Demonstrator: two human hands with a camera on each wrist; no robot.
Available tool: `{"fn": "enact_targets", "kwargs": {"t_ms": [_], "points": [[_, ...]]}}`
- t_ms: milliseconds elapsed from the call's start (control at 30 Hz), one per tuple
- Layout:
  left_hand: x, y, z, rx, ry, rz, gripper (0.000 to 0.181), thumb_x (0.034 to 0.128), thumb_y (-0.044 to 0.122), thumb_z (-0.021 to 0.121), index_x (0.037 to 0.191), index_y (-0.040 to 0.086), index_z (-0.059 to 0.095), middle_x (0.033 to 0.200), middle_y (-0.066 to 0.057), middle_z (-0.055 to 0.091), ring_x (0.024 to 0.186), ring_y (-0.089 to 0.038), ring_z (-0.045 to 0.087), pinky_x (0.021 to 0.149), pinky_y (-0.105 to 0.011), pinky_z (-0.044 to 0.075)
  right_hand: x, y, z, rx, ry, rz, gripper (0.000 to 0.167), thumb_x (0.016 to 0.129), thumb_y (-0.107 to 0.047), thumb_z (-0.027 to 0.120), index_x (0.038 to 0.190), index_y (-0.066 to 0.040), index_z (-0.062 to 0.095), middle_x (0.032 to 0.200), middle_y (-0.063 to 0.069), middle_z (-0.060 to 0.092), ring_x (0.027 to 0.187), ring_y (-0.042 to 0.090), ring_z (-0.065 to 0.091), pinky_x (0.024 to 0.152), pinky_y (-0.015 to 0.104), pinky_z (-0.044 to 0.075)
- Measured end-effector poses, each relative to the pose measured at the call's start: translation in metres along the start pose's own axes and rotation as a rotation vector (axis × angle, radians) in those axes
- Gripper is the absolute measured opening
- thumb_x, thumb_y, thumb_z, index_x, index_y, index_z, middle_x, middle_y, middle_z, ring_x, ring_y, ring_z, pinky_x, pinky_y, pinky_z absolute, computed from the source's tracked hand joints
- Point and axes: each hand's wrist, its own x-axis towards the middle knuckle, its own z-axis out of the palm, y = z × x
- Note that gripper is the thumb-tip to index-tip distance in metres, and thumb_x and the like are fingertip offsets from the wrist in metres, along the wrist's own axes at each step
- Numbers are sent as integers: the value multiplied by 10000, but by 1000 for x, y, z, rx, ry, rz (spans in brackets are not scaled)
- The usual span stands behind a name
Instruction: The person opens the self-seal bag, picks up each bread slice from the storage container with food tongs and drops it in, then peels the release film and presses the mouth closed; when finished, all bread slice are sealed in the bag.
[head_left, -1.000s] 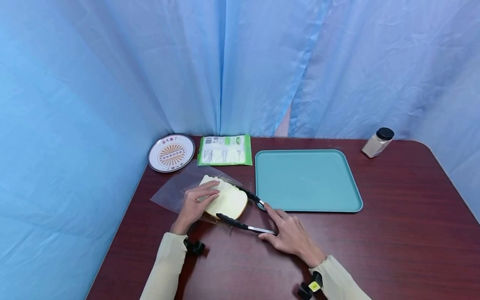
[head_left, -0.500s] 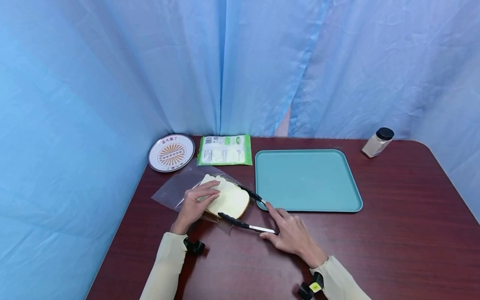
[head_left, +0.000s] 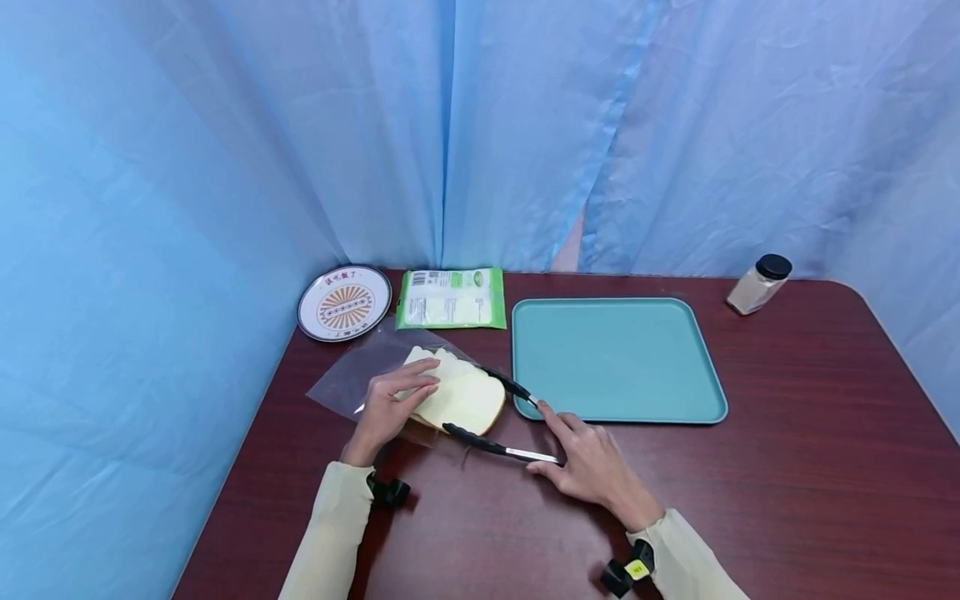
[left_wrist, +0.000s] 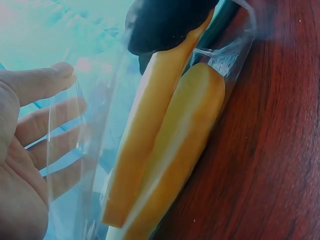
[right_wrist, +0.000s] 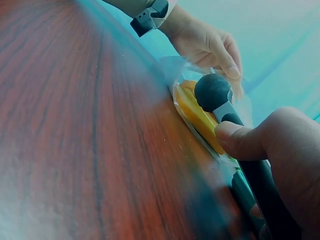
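A white bread slice (head_left: 468,400) with a brown crust lies partly out of a clear plastic bag (head_left: 337,387). In the left wrist view a second slice (left_wrist: 195,115) lies under it, inside the film. My left hand (head_left: 392,408) holds the bag's upper film between thumb and fingers, over the bread. With thumb and fingers on its two arms, my right hand (head_left: 592,462) holds a pair of black-tipped tongs (head_left: 476,442). The tong tips stand on either side of the upper slice, and one black tip (left_wrist: 170,22) touches its crust.
A teal tray (head_left: 618,408) lies right of the bread. Behind the bag are a patterned plate (head_left: 375,304) and a green-and-white packet (head_left: 452,300). A black-lidded jar (head_left: 757,287) stands at the back right, before blue curtains (head_left: 517,150).
My right hand and the tongs have moved slightly to the right, and the upper bread slice has slid along with them out of the bag. My left hand stays nearly in place.
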Motion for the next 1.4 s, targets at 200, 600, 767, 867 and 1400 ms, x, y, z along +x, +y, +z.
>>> {"fn": "enact_targets", "kwargs": {"t_ms": [200,600,767,867,1400], "points": [[0,0,0,0,-2,-10,127,775,-168,732,898,-144,747,1089,-343,705,1074,-530,648,1056,-113,451,0,0,-1,-8,3,-3,921,697,-529,856,1436,-77,542,995,112,707,598,186,640,542,318,545],[-1,-4,1,-5,-1,-19,128,773,-156,742,895,-122,756,1085,-327,714,1070,-489,673,1043,-115,463,6,-5,6,18,26,-27,878,731,-530,835,1420,-63,554,981,96,698,595,147,611,531,288,527],[-2,-7,1,-14,-10,-31,118,777,-167,732,891,-138,748,1087,-352,701,1069,-531,651,1057,-123,457,5,-7,6,49,56,-22,879,724,-525,844,1418,-68,558,990,94,706,622,158,643,543,295,538],[-5,-20,3,-20,-5,-44,128,780,-161,735,899,-119,759,1102,-335,706,1088,-516,654,1067,-114,443,3,-7,8,80,69,-14,865,738,-525,836,1415,-62,559,988,89,708,634,150,648,548,290,537],[-9,-34,4,-12,-7,-31,135,798,-89,761,925,-48,784,1144,-239,735,1134,-442,672,1070,-103,431,3,-11,7,1,-6,9,876,714,-534,842,1394,-50,577,968,104,710,635,221,672,555,336,551]]}}
